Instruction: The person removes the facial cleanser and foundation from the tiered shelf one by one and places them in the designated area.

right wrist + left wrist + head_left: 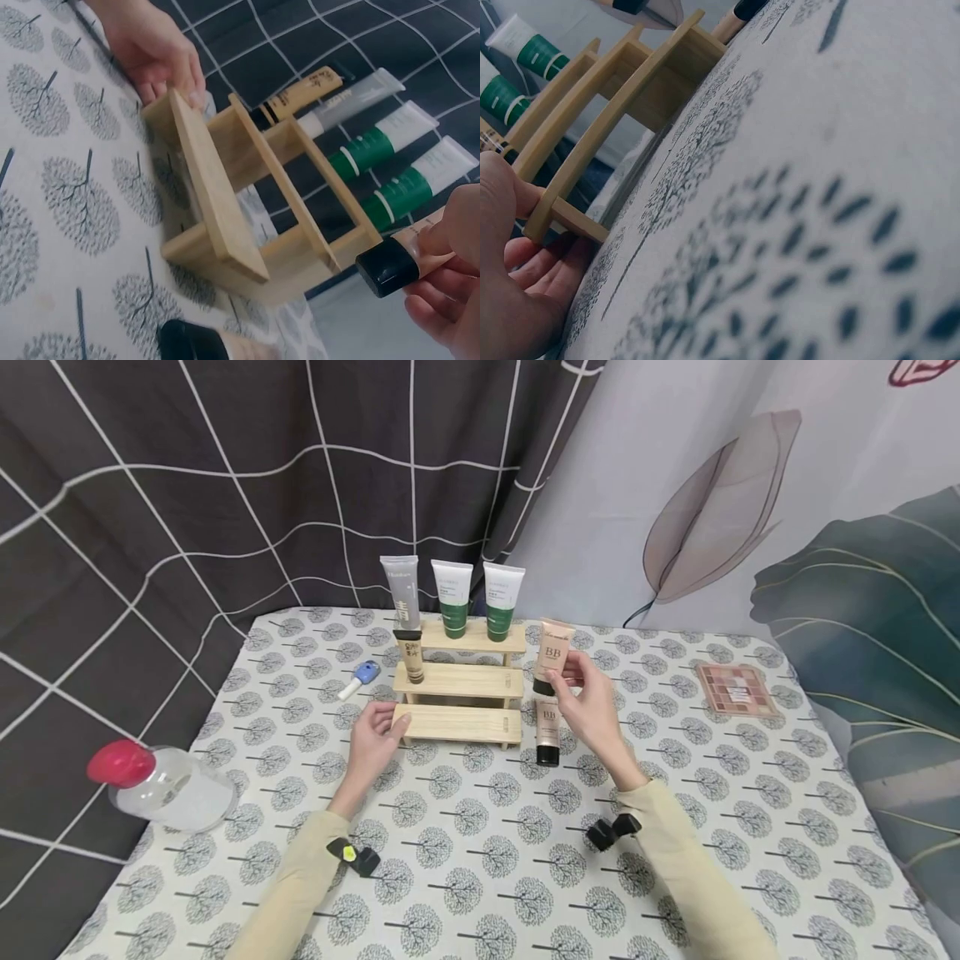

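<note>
My right hand (592, 697) pinches an upright pink BB cream tube (553, 650), black cap down, just right of a three-step wooden display stand (461, 723). A second BB cream tube (548, 727) lies on the table below it. With the thumb over the lowest step, my left hand (377, 735) grips the stand's left end; its fingers curl behind the end piece in the left wrist view. Two green-and-white tubes (453, 597) and a grey tube (403, 593) stand on the top step. On the middle step stands a beige tube (412, 658) with a black top end.
A blue-and-white small item (360, 678) lies left of the stand. Farther left is a clear bottle with a red cap (172, 787). A makeup palette (737, 689) lies at the right on the tree-print tablecloth (465, 827). Curtains hang behind the table.
</note>
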